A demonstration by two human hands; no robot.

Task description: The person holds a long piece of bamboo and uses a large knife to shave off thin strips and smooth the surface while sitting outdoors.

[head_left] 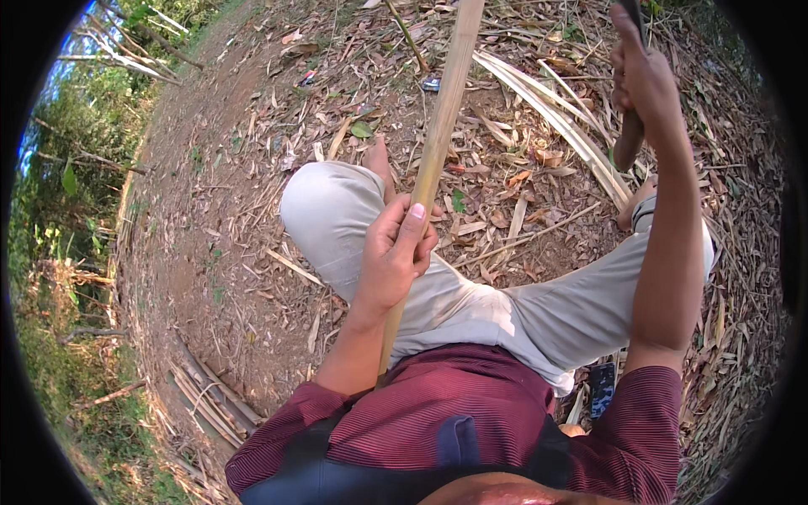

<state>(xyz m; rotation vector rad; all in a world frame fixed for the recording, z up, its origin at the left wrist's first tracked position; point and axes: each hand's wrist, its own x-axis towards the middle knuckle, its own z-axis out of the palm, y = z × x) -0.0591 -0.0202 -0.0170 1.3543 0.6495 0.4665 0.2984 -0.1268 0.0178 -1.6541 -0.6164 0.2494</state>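
A long, flat bamboo strip runs from beside my waist, over my lap, to the top edge of the view. My left hand is closed around it, thumb lying along its face. Raised at the upper right, my right hand grips a machete by its brown wooden handle. Only a short piece of the dark blade shows above the fist; the rest is out of view. The machete is apart from the strip. My legs, in pale trousers, are spread on the ground.
Several split bamboo strips lie beyond my right foot. A tied bundle of poles rests at the lower left. A dark blue patterned flat object lies near my right hip. Dry leaves litter the ground; bushes stand at left.
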